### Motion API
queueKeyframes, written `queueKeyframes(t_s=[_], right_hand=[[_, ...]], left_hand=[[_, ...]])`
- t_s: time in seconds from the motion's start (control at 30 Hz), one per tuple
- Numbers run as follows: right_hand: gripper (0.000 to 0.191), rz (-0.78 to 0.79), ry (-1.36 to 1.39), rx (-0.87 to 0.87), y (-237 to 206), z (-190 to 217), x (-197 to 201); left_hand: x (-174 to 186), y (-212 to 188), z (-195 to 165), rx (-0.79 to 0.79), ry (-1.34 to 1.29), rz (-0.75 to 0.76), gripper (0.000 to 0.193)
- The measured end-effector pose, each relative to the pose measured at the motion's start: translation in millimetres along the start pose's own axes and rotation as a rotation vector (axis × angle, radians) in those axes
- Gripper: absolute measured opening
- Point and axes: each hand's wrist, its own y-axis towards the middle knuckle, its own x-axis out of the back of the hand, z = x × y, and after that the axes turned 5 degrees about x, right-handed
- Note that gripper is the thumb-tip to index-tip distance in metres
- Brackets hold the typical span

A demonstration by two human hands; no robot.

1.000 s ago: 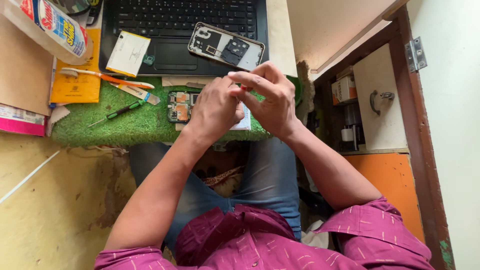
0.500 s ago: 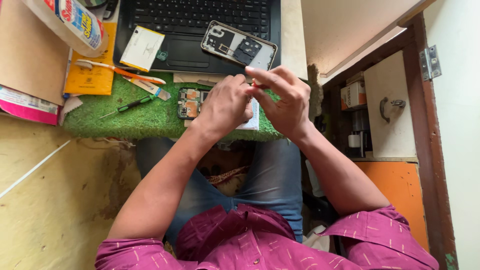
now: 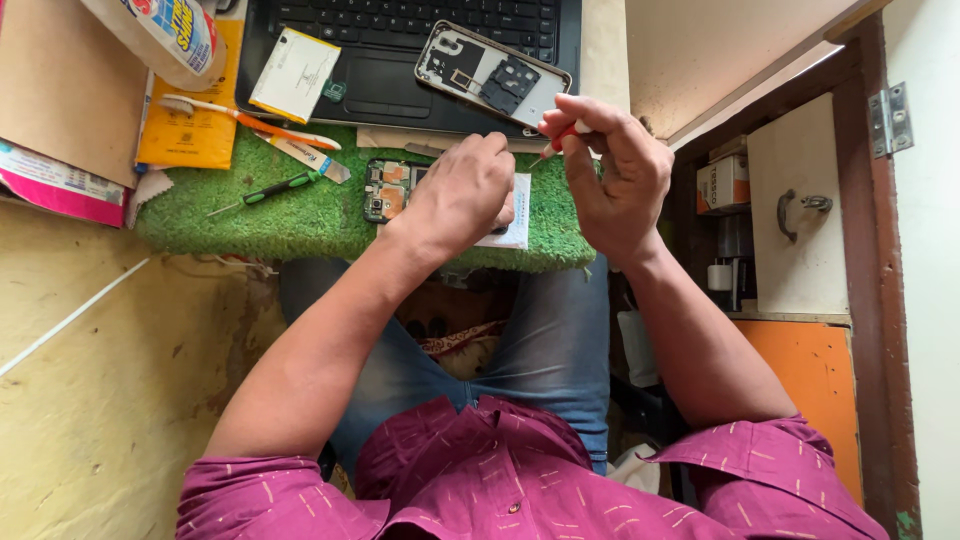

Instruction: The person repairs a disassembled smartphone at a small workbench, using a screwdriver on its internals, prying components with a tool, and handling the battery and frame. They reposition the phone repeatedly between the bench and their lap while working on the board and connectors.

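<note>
Head view, looking down at the lap and work area. The left hand (image 3: 462,195) rests fingers-down on an opened phone (image 3: 392,188) lying on a green turf mat (image 3: 300,215); the fingers curl over the phone's right part, pressing it rather than lifting. Phone's long axis runs left to right.

The right hand (image 3: 610,170) is pinched round a red-handled screwdriver (image 3: 560,138), tip pointing left and down toward the phone. The phone lies to the left of this hand, just beside; the left hand is nearer, already touching.

Nearby: phone back frame (image 3: 495,75) on a laptop (image 3: 390,40), green screwdriver (image 3: 270,190), toothbrush (image 3: 245,118).
</note>
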Motion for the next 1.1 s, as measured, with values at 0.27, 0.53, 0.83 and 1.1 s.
queueKeyframes(t_s=[0.27, 0.53, 0.83, 1.1], right_hand=[[0.030, 0.014, 0.046, -0.060, -6.7, -6.1, 3.9], [0.029, 0.012, 0.160, -0.059, -10.0, -12.5, 8.4], [0.028, -0.028, 0.189, -0.040, -7.3, -16.4, 16.2], [0.029, -0.031, 0.199, -0.070, -7.7, -19.3, 17.5]], left_hand=[[-2.4, 0.0, 4.1, -0.037, -0.016, 0.010, 0.021], [2.7, -1.5, 11.5, -0.047, -0.147, 0.007, 0.017], [37.0, 49.5, 67.4, -0.084, 0.116, -0.329, 0.009], [47.2, 51.8, 78.5, -0.059, 0.072, -0.375, 0.002]])
